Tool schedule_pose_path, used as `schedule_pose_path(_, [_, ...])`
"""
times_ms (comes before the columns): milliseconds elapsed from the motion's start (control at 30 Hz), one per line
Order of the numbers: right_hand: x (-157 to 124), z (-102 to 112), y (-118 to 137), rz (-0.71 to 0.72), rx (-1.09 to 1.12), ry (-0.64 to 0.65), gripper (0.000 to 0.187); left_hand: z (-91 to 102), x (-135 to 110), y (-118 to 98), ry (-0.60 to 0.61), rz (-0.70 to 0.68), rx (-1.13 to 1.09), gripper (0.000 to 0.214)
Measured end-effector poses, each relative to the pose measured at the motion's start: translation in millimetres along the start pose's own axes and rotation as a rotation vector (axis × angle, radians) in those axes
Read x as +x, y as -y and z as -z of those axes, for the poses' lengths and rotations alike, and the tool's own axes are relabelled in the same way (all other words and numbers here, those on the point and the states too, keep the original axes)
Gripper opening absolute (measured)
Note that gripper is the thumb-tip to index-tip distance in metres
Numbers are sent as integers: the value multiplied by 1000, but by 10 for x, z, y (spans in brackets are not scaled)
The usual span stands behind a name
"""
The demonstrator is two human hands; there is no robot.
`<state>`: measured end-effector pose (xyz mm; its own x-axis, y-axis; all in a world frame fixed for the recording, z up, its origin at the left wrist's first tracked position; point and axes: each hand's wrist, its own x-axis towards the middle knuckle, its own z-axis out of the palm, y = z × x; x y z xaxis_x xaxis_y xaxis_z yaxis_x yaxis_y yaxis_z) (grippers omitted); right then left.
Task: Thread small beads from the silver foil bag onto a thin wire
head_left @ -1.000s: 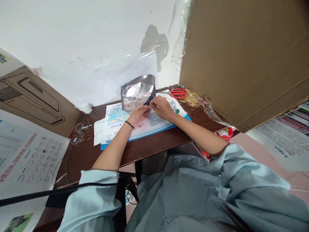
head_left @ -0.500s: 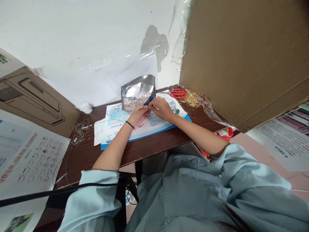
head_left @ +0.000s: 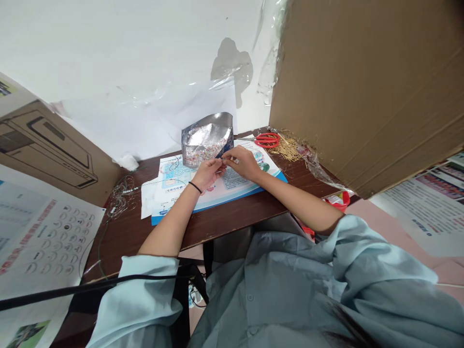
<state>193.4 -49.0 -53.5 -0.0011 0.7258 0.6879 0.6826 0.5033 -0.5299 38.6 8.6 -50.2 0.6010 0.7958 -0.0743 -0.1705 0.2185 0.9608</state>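
While both hands meet tip to tip just in front of the foil bag (head_left: 205, 139), it's fine fingertip work. The left hand (head_left: 207, 173) and right hand (head_left: 245, 162) are pinched nearly closed, and whatever they nip is too small to make out. The bag stands upright at the back of the printed sheet (head_left: 239, 187) on the table (head_left: 224, 218), long axis vertical, its open mouth up and showing beads. By my read, the next move calls for steady, tiny pinch control, with the scissors (head_left: 267, 140) lying well apart.
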Motion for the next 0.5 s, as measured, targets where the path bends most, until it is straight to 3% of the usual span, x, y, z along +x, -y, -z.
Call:
schedule_pose_path(333, [4, -4, 43, -103, 62, 34, 7, 0, 7, 58, -156, -135, 214, 29])
schedule_pose_path(500, [18, 20, 61, -201, 171, -3, 10, 30, 28, -10, -300, -183, 148, 25])
